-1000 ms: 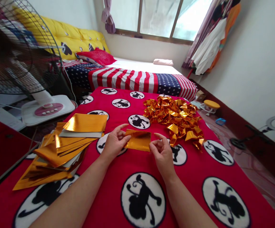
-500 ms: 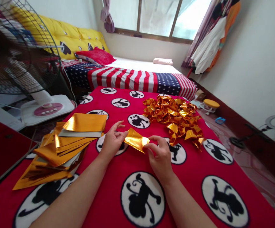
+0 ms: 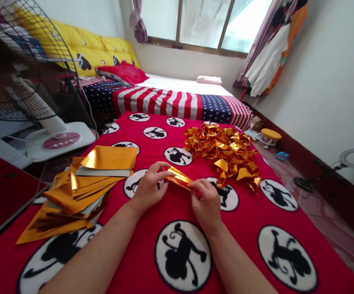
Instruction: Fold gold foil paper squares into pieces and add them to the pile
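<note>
A narrow folded strip of gold foil paper [image 3: 179,178] spans the gap between my two hands, above the red cloth [image 3: 128,253]. My left hand [image 3: 152,185] pinches its left end between thumb and fingers. At the other end, my right hand [image 3: 206,200] grips the strip with thumb and fingertips. To the left lies a fanned stack of flat gold foil sheets [image 3: 109,158], some showing pale undersides. A heap of folded gold foil pieces [image 3: 222,143] rests on the cloth to the right, beyond my right hand.
An electric fan [image 3: 57,139] stands at the left, beside a dark red panel [image 3: 8,192]. Behind the cloth is a bed with a flag-patterned cover [image 3: 171,102]. On the right floor are a yellow stool [image 3: 271,134] and a ring-light stand [image 3: 305,183].
The gold foil paper has gone from a wider sheet to a narrower folded strip. My left hand has shifted right and closed further around its end; my right hand keeps its grip.
</note>
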`<action>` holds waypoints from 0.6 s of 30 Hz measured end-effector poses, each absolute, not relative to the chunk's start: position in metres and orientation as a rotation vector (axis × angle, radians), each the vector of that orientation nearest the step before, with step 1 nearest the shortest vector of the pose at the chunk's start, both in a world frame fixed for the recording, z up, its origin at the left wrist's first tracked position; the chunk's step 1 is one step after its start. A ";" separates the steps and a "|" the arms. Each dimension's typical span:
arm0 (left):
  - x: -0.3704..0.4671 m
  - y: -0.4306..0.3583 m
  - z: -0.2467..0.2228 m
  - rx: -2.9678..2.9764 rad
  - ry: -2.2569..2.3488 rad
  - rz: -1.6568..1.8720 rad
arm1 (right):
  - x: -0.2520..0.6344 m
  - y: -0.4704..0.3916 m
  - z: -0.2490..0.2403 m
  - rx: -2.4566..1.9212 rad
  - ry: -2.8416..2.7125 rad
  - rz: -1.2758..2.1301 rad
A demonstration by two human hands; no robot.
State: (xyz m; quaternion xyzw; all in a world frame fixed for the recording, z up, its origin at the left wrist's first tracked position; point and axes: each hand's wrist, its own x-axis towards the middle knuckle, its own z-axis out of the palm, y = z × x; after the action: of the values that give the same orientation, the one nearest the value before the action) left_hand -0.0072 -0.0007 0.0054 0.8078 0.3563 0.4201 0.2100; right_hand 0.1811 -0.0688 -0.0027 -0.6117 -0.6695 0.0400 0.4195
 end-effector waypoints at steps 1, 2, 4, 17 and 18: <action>-0.008 0.000 0.004 2.271 0.986 1.171 | 0.181 -0.069 -0.003 -1.513 -1.665 0.133; -0.008 0.002 0.003 2.296 0.979 1.174 | 0.181 -0.069 -0.004 -1.492 -1.658 0.155; -0.010 0.005 0.001 2.349 0.985 1.172 | 0.181 -0.069 -0.003 -1.466 -1.667 0.168; -0.012 0.007 -0.003 2.435 1.203 1.008 | 0.176 -0.070 0.003 -1.290 -1.937 0.241; -0.012 0.007 -0.003 2.419 1.202 0.996 | 0.176 -0.070 0.003 -1.288 -1.951 0.260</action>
State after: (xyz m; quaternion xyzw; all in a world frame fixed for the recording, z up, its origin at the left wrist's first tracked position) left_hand -0.0122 0.0066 -0.0035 0.8330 0.4139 0.3428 0.1310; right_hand 0.1759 -0.0699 0.0035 -0.5055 -0.7656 0.1020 0.3846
